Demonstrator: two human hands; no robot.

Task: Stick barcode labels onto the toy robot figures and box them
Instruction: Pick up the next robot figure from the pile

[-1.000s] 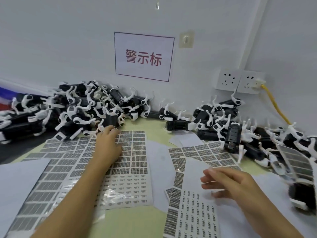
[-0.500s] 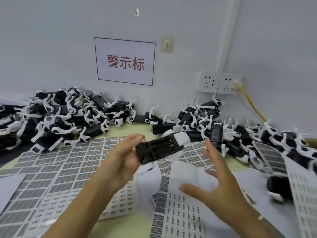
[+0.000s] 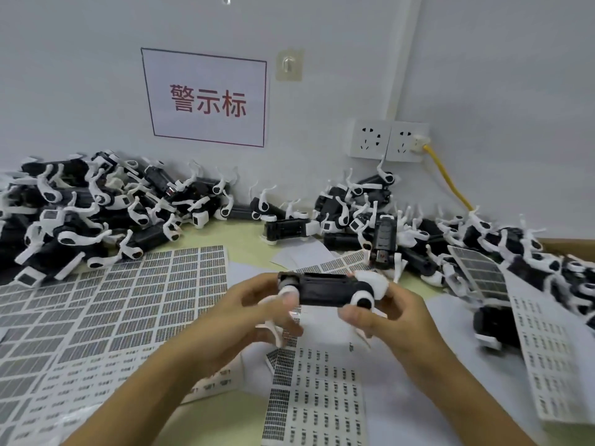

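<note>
I hold a black toy robot figure (image 3: pixel 325 288) with white legs lying sideways above the table, in the middle of the head view. My left hand (image 3: pixel 248 313) grips its left end. My right hand (image 3: pixel 389 313) grips its right end, near the white head. Sheets of barcode labels (image 3: pixel 135 297) cover the table to the left, and a partly used label sheet (image 3: pixel 315 394) lies under my hands. Whether a label sits on a fingertip is hidden.
Heaps of black-and-white toy robot figures lie along the wall at left (image 3: pixel 80 214) and at right (image 3: pixel 450 239). Another label sheet (image 3: pixel 547 355) lies at the right. A yellow cable (image 3: pixel 447 178) runs from the wall sockets (image 3: pixel 389 141). A cardboard edge (image 3: pixel 566 247) shows far right.
My left hand left the label sheet, picked up a robot figure and brought it to the middle. My right hand rose off the sheet and took hold of the figure's other end.
</note>
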